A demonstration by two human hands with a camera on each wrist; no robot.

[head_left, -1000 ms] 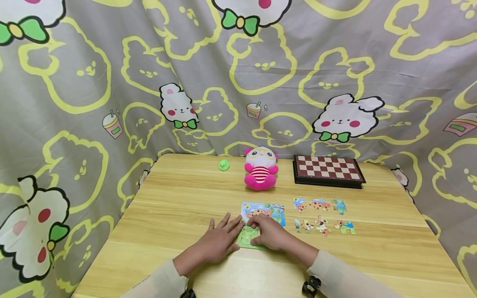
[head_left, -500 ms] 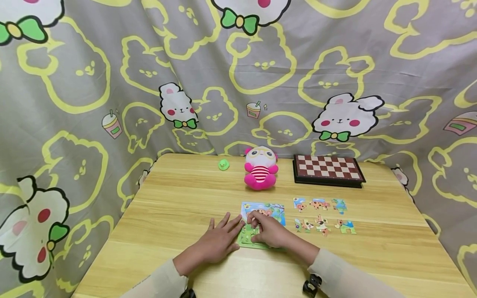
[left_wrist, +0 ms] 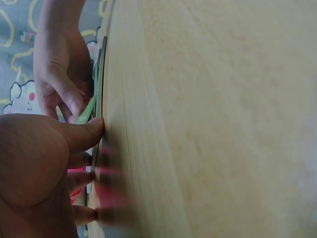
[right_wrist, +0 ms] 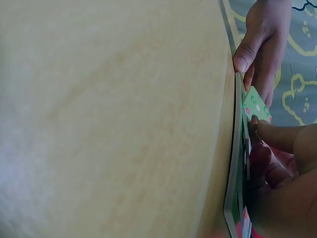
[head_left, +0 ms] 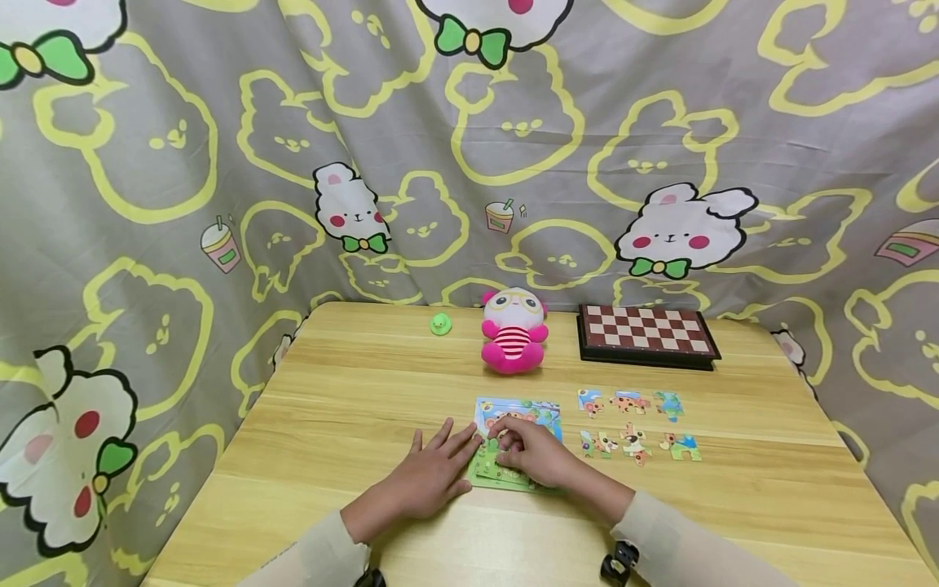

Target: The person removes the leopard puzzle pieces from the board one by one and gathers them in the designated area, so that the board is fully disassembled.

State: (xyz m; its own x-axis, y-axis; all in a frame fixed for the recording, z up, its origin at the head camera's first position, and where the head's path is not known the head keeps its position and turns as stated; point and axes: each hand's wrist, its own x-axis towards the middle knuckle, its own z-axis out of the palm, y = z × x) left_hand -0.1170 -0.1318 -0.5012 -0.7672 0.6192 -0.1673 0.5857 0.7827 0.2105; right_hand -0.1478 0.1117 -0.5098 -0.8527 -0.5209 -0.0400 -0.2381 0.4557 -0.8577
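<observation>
A jigsaw puzzle board (head_left: 550,410) with a blue and green picture lies on the wooden table. My left hand (head_left: 431,474) is spread flat beside it, its fingertips resting at the board's left edge. Over the lower half of the board, my right hand (head_left: 537,455) pinches a green puzzle piece (right_wrist: 256,105) between thumb and fingers. That piece stands tilted up off the board in the right wrist view. Part of the picture is hidden under the right hand. To the right, several loose puzzle pieces (head_left: 632,443) lie in two rows.
Behind the board sits a pink panda plush (head_left: 513,334), with a small green duck toy (head_left: 440,324) to its left. A folded chessboard (head_left: 645,334) lies at the back right. A patterned curtain (head_left: 411,147) hangs round the wooden table (head_left: 337,408).
The right hand's fingers have closed in, and the green puzzle piece at the board's lower left now sits tilted. My left hand has stayed in place.
</observation>
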